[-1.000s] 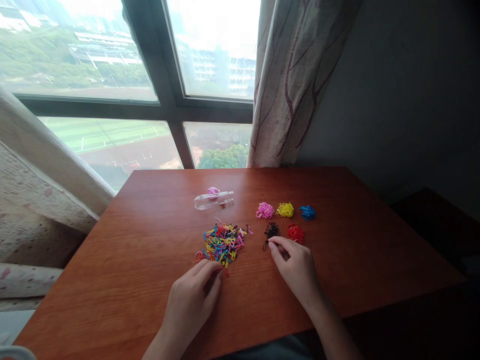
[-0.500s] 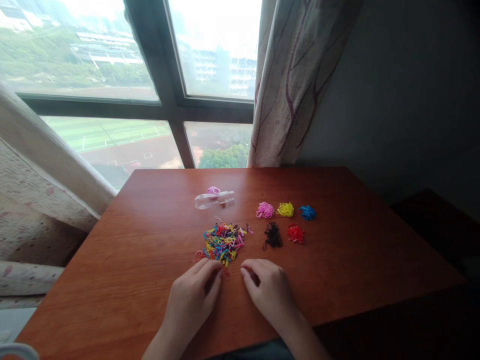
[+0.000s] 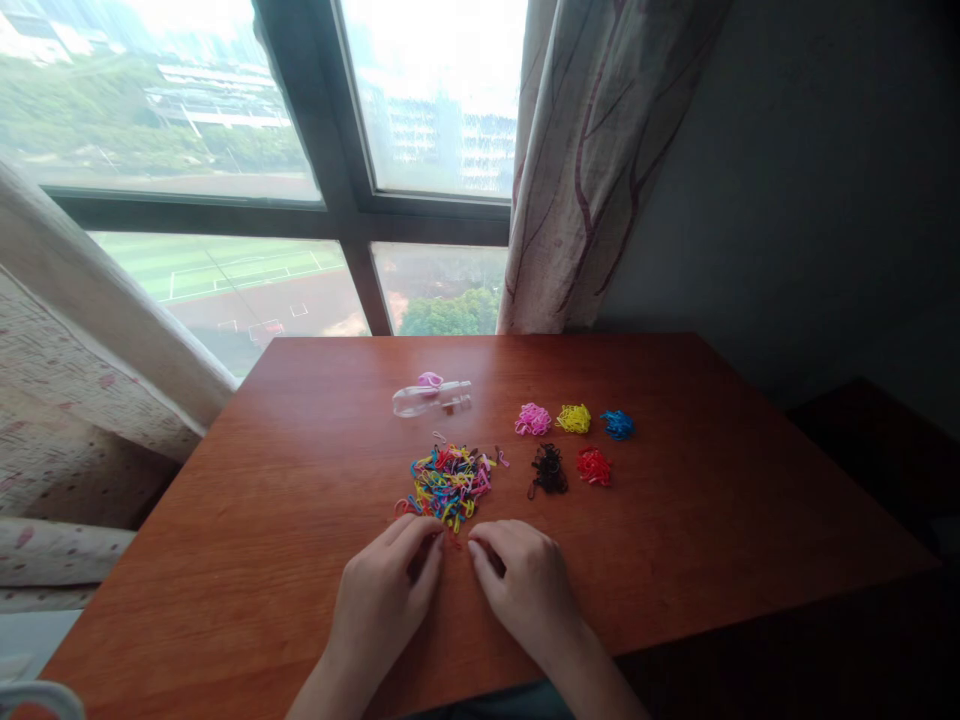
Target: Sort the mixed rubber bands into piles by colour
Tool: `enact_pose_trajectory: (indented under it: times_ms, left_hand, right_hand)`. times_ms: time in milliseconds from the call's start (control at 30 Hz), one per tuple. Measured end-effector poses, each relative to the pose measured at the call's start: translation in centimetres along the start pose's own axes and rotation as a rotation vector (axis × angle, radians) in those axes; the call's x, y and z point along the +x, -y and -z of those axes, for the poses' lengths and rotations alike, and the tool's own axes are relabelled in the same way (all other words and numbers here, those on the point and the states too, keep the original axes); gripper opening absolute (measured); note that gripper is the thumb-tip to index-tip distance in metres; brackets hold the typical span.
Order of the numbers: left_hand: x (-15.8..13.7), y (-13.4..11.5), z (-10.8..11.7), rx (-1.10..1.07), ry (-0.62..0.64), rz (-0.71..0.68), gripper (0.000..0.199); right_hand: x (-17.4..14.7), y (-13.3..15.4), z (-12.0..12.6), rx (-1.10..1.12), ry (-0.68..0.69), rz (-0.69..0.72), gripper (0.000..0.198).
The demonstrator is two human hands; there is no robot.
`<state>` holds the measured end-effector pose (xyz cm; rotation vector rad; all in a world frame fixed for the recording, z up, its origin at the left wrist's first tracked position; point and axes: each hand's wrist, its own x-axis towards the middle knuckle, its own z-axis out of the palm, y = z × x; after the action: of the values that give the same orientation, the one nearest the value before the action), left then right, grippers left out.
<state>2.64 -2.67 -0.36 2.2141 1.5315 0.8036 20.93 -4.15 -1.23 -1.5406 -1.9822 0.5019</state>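
Note:
A mixed pile of small plastic stitch markers [image 3: 451,480] in many colours lies on the wooden table, just beyond my fingertips. My left hand [image 3: 390,580] is closed in a pinch at the pile's near edge. From its fingertips a red stitch marker [image 3: 455,543] pokes out, partly hidden. Close by on the right, my right hand [image 3: 525,575] has its thumb and fingers curled together; whatever they hold is hidden. Sorted heaps lie to the right: pink markers [image 3: 533,419], yellow markers [image 3: 574,418], blue markers [image 3: 618,424], black markers [image 3: 550,470] and red markers [image 3: 594,466].
Behind the pile a clear plastic bottle-like container [image 3: 416,401] with a pink part lies on its side. The table [image 3: 247,520] reaches back to a window [image 3: 349,215] with curtains [image 3: 592,150] on both sides. A pale curved object [image 3: 45,695] shows at the lower left corner.
My right hand has moved left, closer to my left hand and the red marker. My left hand stays nearly still, and the view has shifted slightly.

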Motion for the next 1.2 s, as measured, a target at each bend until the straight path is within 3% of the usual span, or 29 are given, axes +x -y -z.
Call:
enact_pose_trajectory:
  times_ms: [200, 600, 833, 1000, 1200]
  left_hand:
    - [0.2, 0.0, 0.1, 0.033, -0.047, 0.053, 0.016]
    - [1.0, -0.2, -0.8, 0.234, 0.002, 0.035, 0.017]
    - [1.1, -0.3, -0.6, 0.203, 0.005, 0.022, 0.015]
    - [1.1, -0.4, -0.4, 0.123, -0.062, 0.031, 0.015]
    - [3.8, -2.5, -0.3, 0.052, -0.011, -0.043, 0.015]
  right_hand:
    - [0.0, 0.1, 0.0, 0.025, -0.011, 0.002, 0.014]
    - [-0.1, 0.0, 0.0, 0.046, -0.003, -0.003, 0.015]
    - [-0.1, -0.1, -0.1, 0.056, -0.009, 0.000, 0.015]
    - [-0.1, 0.0, 0.0, 0.052, -0.015, 0.007, 0.014]
    - [-0.2, 0.1, 0.0, 0.011, -0.031, 0.020, 0.014]
